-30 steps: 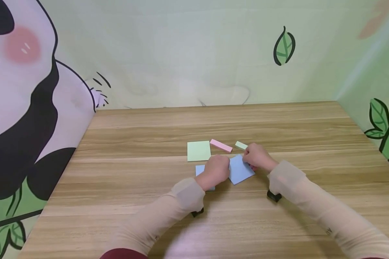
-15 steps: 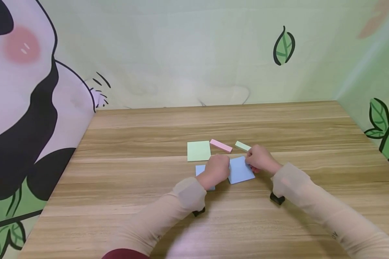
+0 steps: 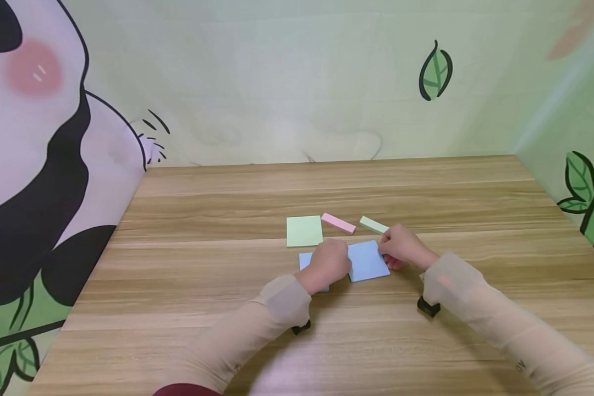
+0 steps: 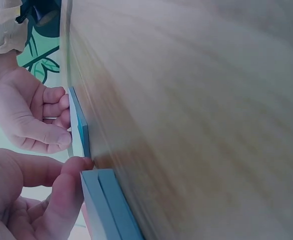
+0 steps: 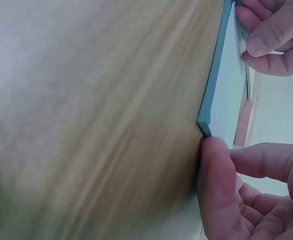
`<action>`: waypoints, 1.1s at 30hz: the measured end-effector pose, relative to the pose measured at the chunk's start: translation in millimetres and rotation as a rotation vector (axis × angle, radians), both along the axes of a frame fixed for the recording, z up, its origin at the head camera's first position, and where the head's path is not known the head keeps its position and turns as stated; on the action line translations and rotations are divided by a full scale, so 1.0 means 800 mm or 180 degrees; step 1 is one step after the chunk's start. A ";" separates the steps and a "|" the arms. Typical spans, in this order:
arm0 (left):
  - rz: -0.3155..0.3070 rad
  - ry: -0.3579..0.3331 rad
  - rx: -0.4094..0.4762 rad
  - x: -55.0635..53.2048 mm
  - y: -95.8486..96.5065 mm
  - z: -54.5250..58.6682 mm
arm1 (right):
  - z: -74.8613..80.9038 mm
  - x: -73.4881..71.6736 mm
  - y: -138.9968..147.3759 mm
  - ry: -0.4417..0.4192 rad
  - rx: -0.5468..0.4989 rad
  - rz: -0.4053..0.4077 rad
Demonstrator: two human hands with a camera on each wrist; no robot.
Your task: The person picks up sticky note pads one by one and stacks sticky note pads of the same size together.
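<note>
A blue sticky note pad (image 3: pixel 368 262) lies flat on the wooden table between the two hands. My right hand (image 3: pixel 403 247) pinches at its right edge; in the right wrist view thumb and index finger meet the blue pad (image 5: pixel 221 100) at its near end. My left hand (image 3: pixel 328 263) holds the opposite edge with curled fingers. Partly hidden beneath that hand is a second blue pad (image 3: pixel 305 259); the left wrist view has this second pad (image 4: pixel 109 210) close below the left fingertips, and the first pad (image 4: pixel 79 127) beyond them.
Behind the left hand lies a square light-green pad (image 3: pixel 304 231). A narrow pink pad (image 3: pixel 339 223) sits beside its far right corner, and a narrow light-green pad (image 3: pixel 374 224) ends near the right hand. A printed cloth (image 3: pixel 277 82) hangs behind the table (image 3: pixel 218 203).
The blue pad between the hands has turned so its sides stand straighter. My right hand has shifted slightly right, uncovering more of the narrow green pad. The left hand stays nearly still.
</note>
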State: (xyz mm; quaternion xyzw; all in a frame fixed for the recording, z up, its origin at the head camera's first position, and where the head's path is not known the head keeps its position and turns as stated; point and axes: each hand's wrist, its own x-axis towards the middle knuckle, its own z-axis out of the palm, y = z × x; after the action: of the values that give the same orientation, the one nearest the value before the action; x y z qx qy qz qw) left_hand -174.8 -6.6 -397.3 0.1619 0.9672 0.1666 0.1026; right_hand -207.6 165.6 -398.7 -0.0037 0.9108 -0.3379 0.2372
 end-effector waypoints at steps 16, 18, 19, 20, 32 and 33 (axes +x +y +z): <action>0.0036 -0.0159 0.0032 0.000 0.005 0.001 | 0.001 0.004 0.002 -0.0128 -0.0182 -0.0060; 0.0045 -0.0152 0.0029 -0.001 0.005 0.001 | 0.001 0.005 0.002 -0.0147 -0.0195 -0.0076; 0.0048 -0.0144 0.0027 -0.001 0.005 0.001 | 0.001 0.005 0.002 -0.0155 -0.0195 -0.0079; 0.0050 -0.0135 0.0027 -0.001 0.005 0.000 | 0.001 0.006 0.002 -0.0161 -0.0192 -0.0082; 0.0074 -0.0207 0.0065 -0.007 0.005 -0.003 | 0.000 0.012 0.004 -0.0241 -0.0300 -0.0193; 0.0072 -0.0224 0.0084 -0.008 0.005 -0.004 | 0.001 0.013 0.004 -0.0242 -0.0312 -0.0194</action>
State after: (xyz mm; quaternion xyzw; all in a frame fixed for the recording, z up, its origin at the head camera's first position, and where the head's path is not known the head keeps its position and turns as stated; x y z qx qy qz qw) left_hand -181.0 -2.9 -400.3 0.1464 0.9625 0.1861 0.1326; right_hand -197.4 168.9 -398.2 0.0252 0.8832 -0.3891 0.2608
